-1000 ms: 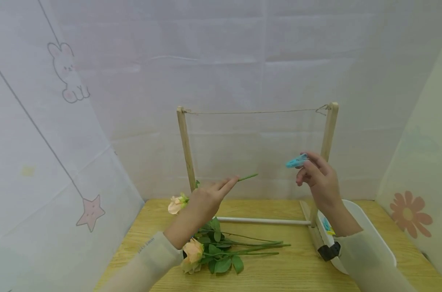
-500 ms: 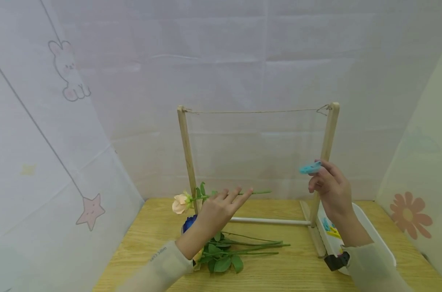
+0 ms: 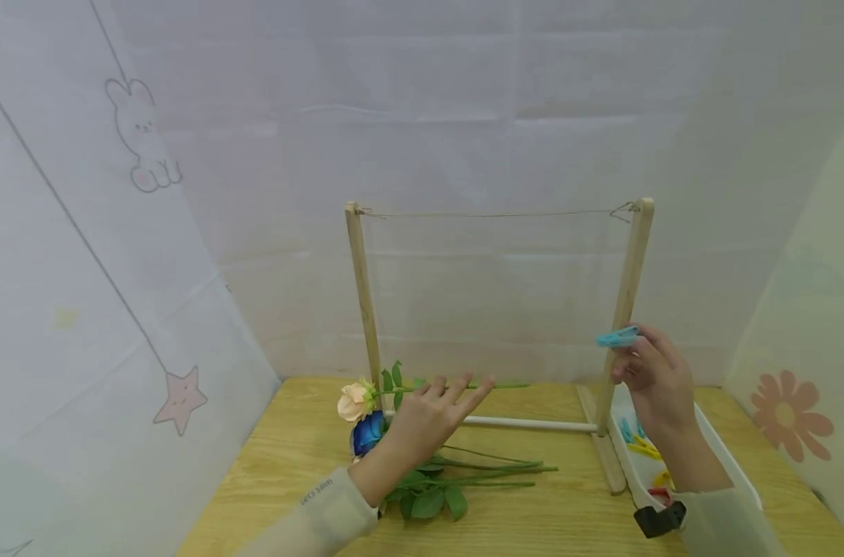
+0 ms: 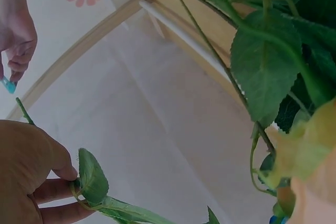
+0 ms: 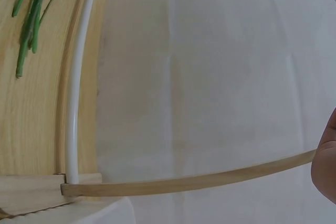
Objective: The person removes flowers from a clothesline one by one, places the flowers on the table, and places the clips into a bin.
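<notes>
My left hand (image 3: 425,425) grips the green stem of a peach rose (image 3: 355,401), which lies nearly level, its bloom at the left and stem end to the right. In the left wrist view, thumb and fingers close round the stem beside a leaf (image 4: 93,177). Below that hand, a blue rose (image 3: 367,433) and several stems (image 3: 512,466) with leaves rest on the wooden table (image 3: 533,526). At the right, my right hand (image 3: 658,391) pinches a light blue clothespin (image 3: 617,337) in front of a wooden post (image 3: 630,278).
A string (image 3: 491,215) is tied between two upright posts, with a white rod (image 3: 529,423) joining them low down. Beside the right post, a white tray (image 3: 731,460) holds yellow clothespins (image 3: 643,446), blue ones and something red. A black wrist device (image 3: 660,520) sits at the right cuff.
Both hands have moved down and to the right, the left carrying the rose and the right carrying the clothespin. The blue rose and the tray's contents show more now.
</notes>
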The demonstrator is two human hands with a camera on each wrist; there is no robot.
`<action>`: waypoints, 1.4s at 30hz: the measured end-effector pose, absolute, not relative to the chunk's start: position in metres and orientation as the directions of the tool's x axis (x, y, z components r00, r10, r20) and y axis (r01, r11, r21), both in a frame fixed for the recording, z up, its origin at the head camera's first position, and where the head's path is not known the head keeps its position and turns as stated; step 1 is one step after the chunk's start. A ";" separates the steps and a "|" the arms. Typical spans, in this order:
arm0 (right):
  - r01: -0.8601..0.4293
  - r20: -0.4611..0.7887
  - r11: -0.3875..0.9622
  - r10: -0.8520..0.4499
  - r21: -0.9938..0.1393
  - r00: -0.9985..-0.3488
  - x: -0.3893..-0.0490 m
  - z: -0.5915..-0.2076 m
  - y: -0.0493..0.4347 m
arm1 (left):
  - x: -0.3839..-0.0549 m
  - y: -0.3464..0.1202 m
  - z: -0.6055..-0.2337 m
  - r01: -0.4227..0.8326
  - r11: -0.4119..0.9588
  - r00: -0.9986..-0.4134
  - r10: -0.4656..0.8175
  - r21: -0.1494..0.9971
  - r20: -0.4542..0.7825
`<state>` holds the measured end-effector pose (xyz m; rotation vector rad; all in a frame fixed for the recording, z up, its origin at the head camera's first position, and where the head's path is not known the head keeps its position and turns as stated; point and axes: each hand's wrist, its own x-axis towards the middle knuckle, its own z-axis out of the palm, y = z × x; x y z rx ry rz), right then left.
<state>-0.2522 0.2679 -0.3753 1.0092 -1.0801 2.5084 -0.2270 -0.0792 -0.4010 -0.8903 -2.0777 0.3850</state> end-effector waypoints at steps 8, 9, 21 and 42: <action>-0.424 0.663 -0.721 -0.065 -0.548 -0.746 -0.246 -0.388 0.277 | -0.228 -0.075 -0.414 0.444 0.695 -0.421 0.719 -0.565 0.554; -0.421 0.653 -0.718 -0.062 -0.555 -0.755 -0.245 -0.389 0.278 | -0.229 -0.075 -0.416 0.442 0.691 -0.418 0.723 -0.572 0.550; -0.422 0.589 -0.645 -0.054 -0.637 -0.806 -0.237 -0.409 0.307 | -0.232 -0.069 -0.432 0.473 0.622 -0.452 0.780 -0.624 0.434; -0.406 0.497 -0.555 -0.016 -0.726 -0.867 -0.219 -0.437 0.355 | -0.226 -0.069 -0.436 0.500 0.560 -0.475 0.815 -0.661 0.331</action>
